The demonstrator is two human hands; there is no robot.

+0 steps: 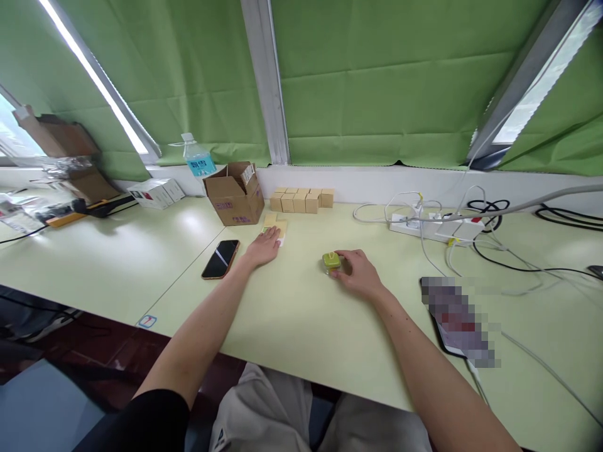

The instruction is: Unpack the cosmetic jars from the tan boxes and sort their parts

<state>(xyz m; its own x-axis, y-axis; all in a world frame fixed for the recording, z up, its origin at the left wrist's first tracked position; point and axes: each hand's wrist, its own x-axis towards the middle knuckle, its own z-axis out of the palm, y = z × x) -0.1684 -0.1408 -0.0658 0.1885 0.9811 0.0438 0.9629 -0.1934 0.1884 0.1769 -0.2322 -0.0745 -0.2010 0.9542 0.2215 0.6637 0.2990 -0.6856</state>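
In the head view my right hand (360, 271) pinches a small yellow-green square case (331, 260) between thumb and fingers, just above or on the table. What lies beneath the case looks clear and shiny, too small to make out. My left hand (264, 247) is stretched out with its fingers flat on some thin yellowish card pieces (281, 225), which it partly covers. Beyond them a row of several small kraft-coloured boxes (300, 201) stands against the wall. Just left of that row is an open brown carton (238, 198) with raised flaps.
A phone (221, 259) lies left of my left hand; another phone (456, 323), partly blurred out, lies at right with a cable. A power strip (436, 227) with tangled cords sits at the back right. A water bottle (200, 160) and white boxes (157, 193) stand back left.
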